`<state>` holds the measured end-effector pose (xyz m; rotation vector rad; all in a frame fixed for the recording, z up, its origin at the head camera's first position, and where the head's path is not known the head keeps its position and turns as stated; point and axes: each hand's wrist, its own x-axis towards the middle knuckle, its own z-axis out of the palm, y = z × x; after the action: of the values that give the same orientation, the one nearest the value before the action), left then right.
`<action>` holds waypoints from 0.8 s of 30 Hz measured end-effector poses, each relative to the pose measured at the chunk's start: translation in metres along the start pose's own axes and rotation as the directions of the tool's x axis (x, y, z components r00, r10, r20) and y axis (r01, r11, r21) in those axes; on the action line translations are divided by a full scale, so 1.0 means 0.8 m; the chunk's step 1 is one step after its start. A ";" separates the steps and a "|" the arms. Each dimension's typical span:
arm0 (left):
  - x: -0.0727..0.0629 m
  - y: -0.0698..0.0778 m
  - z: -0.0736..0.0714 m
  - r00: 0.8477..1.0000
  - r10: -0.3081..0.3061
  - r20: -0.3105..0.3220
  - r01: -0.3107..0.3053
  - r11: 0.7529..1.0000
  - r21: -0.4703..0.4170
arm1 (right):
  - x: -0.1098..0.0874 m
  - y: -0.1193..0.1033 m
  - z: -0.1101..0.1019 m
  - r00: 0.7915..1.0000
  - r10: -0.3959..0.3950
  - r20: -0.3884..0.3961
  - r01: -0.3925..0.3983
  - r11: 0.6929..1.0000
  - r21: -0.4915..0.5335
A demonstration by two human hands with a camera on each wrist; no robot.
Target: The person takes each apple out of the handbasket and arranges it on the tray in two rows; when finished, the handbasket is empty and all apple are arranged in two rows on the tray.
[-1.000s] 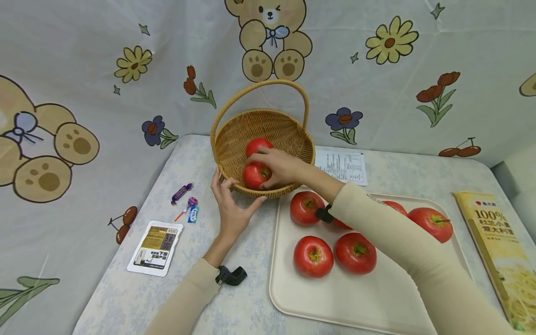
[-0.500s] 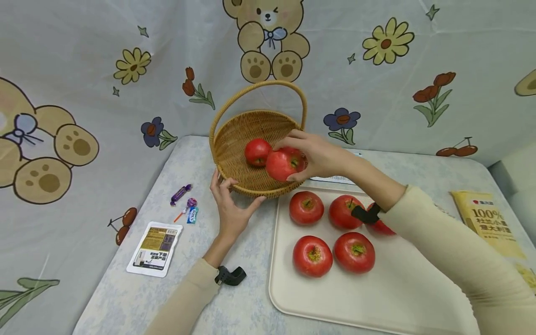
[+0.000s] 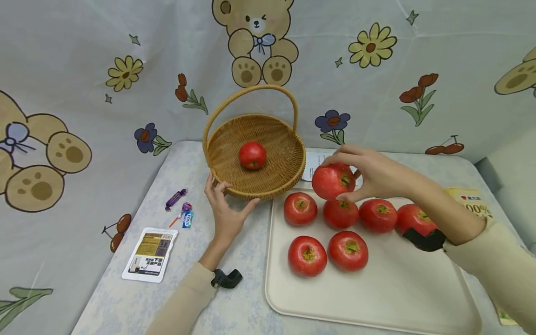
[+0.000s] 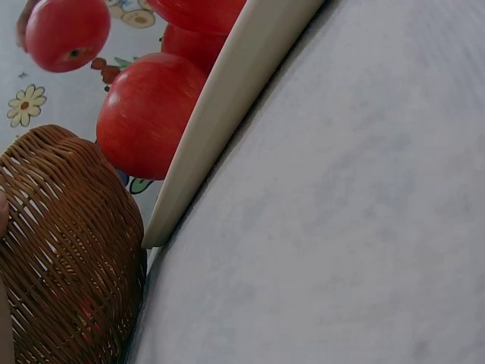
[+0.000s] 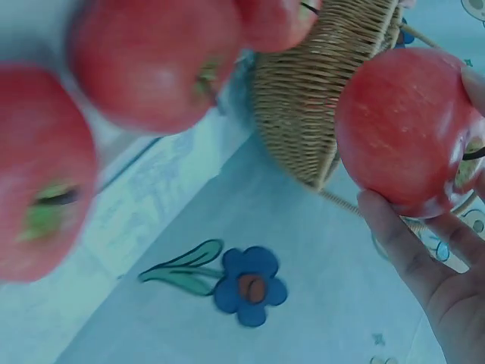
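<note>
In the head view, my right hand (image 3: pixel 377 173) grips a red apple (image 3: pixel 328 181) above the back edge of a cream tray (image 3: pixel 377 293). The right wrist view shows fingers and thumb around this apple (image 5: pixel 405 125). My left hand (image 3: pixel 226 215) holds the front rim of a tilted wicker basket (image 3: pixel 279 158); most of that hand is outside the left wrist view, where the basket's woven side (image 4: pixel 68 243) shows. One apple (image 3: pixel 252 155) lies inside the basket. Several more apples, such as a front one (image 3: pixel 307 256), sit on the tray in two rows.
Left of the basket lie a purple wrapped candy (image 3: pixel 176 199), a lollipop (image 3: pixel 186 207), a small blue packet (image 3: pixel 187 219) and a white pouch (image 3: pixel 150 255). A printed sheet (image 3: pixel 311 164) is behind the tray; a yellow pasta bag (image 3: pixel 469 199) lies at right, partly behind my arm.
My right hand has lifted an apple out of the basket and carried it right, over the tray. The left hand stays on the basket rim. The head view has shifted slightly.
</note>
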<state>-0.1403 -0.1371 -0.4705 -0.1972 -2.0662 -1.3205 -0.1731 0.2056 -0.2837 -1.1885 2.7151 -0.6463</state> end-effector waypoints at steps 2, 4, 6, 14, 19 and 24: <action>0.001 0.000 -0.002 1.000 -0.001 -0.003 0.001 1.000 -0.002 | -0.015 0.002 0.001 1.000 0.022 0.017 -0.022 1.000 0.000; 0.001 -0.001 -0.003 1.000 0.000 -0.005 0.000 1.000 -0.003 | -0.031 0.004 0.003 0.999 0.040 0.035 -0.040 0.999 -0.002; 0.002 -0.002 -0.004 1.000 -0.001 -0.002 0.001 1.000 -0.003 | -0.047 0.006 0.006 0.997 0.064 0.047 -0.064 0.998 0.003; 0.000 -0.001 -0.001 1.000 -0.017 0.013 0.017 1.000 -0.004 | -0.113 0.016 0.019 0.989 0.106 0.105 -0.106 0.994 -0.004; -0.001 0.000 0.000 1.000 -0.011 0.014 0.011 1.000 -0.006 | -0.147 0.026 0.030 0.969 0.169 0.180 -0.177 0.984 0.027; 0.000 0.005 0.001 1.000 -0.010 0.012 0.010 1.000 -0.007 | -0.172 0.036 0.049 0.952 0.199 0.233 -0.223 0.971 0.084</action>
<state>-0.1386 -0.1344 -0.4681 -0.1980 -2.0752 -1.3361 -0.0882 0.3091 -0.3407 -0.8709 2.5350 -0.5850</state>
